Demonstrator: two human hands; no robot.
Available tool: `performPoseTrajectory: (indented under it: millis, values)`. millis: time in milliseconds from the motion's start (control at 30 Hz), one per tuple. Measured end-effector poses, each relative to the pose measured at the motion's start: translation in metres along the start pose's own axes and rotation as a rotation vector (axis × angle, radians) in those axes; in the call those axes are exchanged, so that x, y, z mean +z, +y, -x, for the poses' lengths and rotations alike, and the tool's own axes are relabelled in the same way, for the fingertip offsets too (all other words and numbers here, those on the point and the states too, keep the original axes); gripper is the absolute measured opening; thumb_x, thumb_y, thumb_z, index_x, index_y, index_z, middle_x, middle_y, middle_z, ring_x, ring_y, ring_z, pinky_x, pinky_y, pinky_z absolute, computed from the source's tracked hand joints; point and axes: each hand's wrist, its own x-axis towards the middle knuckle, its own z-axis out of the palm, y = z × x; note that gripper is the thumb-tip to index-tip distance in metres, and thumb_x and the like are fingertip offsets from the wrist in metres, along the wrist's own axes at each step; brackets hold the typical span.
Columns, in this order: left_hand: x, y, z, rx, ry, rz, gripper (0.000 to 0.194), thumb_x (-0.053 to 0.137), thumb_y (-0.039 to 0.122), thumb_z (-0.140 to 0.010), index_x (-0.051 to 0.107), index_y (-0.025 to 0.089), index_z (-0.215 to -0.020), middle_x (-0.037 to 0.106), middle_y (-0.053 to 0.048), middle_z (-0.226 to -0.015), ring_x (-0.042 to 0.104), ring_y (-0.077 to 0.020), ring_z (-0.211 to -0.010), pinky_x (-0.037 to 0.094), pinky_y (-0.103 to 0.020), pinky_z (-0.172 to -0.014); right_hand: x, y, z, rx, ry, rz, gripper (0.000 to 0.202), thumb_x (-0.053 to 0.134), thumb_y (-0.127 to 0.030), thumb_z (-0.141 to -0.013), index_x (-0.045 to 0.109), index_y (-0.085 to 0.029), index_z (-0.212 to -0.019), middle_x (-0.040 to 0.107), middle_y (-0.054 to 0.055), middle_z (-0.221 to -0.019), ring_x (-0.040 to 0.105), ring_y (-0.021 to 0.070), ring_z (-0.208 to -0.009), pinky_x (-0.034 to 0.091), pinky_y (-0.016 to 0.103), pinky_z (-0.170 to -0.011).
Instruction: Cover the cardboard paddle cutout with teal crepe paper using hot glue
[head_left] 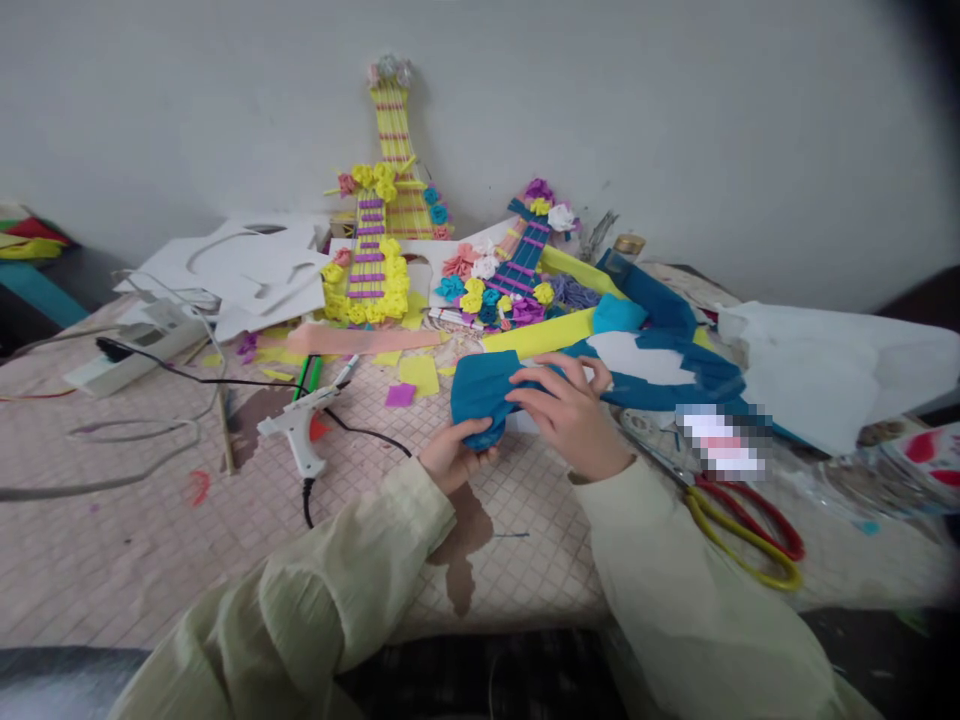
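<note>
A person's two hands are working close together over the middle of the worktop, between its near edge and the decorated guitar shapes that are standing along the back edge. The blue piece is resting in the left hand, which is pinching its lower edge, thumb on top and fingers curling beneath. The right hand is bringing its fingertips against the right side; whether they are gripping or only pressing, the view is not showing. The surface is looking like thin crepe-type paper, with a smooth face and a gathered, rounded lower edge, so it is probably feeling very light and soft, hardly slippery, but easy to crease or tear. Whether something stiffer is lying inside is impossible to tell. A broad, light hold at the lower edge is likely suiting it best, with the other fingertips supporting the right side flat, since a hard pinch or sideways tug would probably be stretching the paper. The glue gun is lying toward the left edge, and the scissors are lying open to the right, the handles pointing toward the near edge.
</note>
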Motion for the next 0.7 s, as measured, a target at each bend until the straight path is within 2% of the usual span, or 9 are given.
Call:
performPoseTrajectory:
  millis: [100,200,367,467,600,700]
  values:
    - [-0.001,0.000,-0.001,-0.026,-0.013,0.019,0.012,0.060,0.007,-0.069,0.058,0.012,-0.080,0.058,-0.002,-0.070,0.053,-0.0075,-0.057,0.047,-0.019,-0.050,0.000,0.001,-0.014,-0.052,-0.040,-0.045,0.021,0.045,-0.014,-0.086,0.062,-0.025,-0.092,0.065,0.000,-0.098,0.047,0.0188,-0.102,0.016,0.043,-0.092]
    - [-0.003,0.000,-0.003,-0.035,0.026,0.023,0.012,0.060,0.007,-0.070,0.057,0.012,-0.080,0.058,-0.002,-0.070,0.054,-0.0080,-0.058,0.048,-0.019,-0.052,0.002,0.004,-0.024,-0.084,-0.089,-0.097,0.020,0.044,-0.015,-0.086,0.061,-0.025,-0.088,0.065,-0.001,-0.097,0.047,0.0182,-0.102,0.018,0.041,-0.090]
    - [-0.004,0.002,-0.005,-0.037,0.056,0.010,0.014,0.060,0.005,-0.069,0.059,0.011,-0.082,0.060,-0.002,-0.070,0.055,-0.0077,-0.058,0.047,-0.019,-0.052,0.002,0.016,-0.015,-0.094,-0.166,-0.129,0.016,0.048,-0.018,-0.083,0.062,-0.024,-0.077,0.066,-0.002,-0.094,0.049,0.0187,-0.100,0.019,0.042,-0.088]
    - [-0.005,0.001,-0.005,-0.041,0.056,-0.003,0.016,0.060,0.005,-0.068,0.060,0.011,-0.084,0.062,-0.003,-0.071,0.055,-0.0089,-0.057,0.046,-0.020,-0.050,0.004,0.020,0.000,-0.069,-0.149,-0.112,0.016,0.049,-0.018,-0.082,0.062,-0.023,-0.075,0.066,-0.001,-0.093,0.050,0.0187,-0.099,0.019,0.042,-0.089]
    - [-0.005,0.000,-0.005,-0.029,0.083,-0.012,0.016,0.060,0.006,-0.068,0.060,0.012,-0.082,0.063,-0.002,-0.072,0.055,-0.0091,-0.056,0.046,-0.021,-0.049,0.011,0.016,0.014,-0.059,-0.098,-0.073,0.012,0.054,-0.024,-0.079,0.063,-0.025,-0.086,0.062,0.002,-0.106,0.045,0.0214,-0.106,0.020,0.042,-0.090]
    - [-0.005,-0.001,-0.005,0.001,0.110,-0.023,0.018,0.060,0.005,-0.068,0.058,0.014,-0.083,0.063,-0.001,-0.072,0.055,-0.0086,-0.056,0.046,-0.021,-0.049,0.019,0.012,0.019,-0.086,-0.024,-0.031,0.013,0.052,-0.023,-0.081,0.065,-0.026,-0.082,0.061,0.002,-0.109,0.043,0.0211,-0.108,0.021,0.042,-0.090]
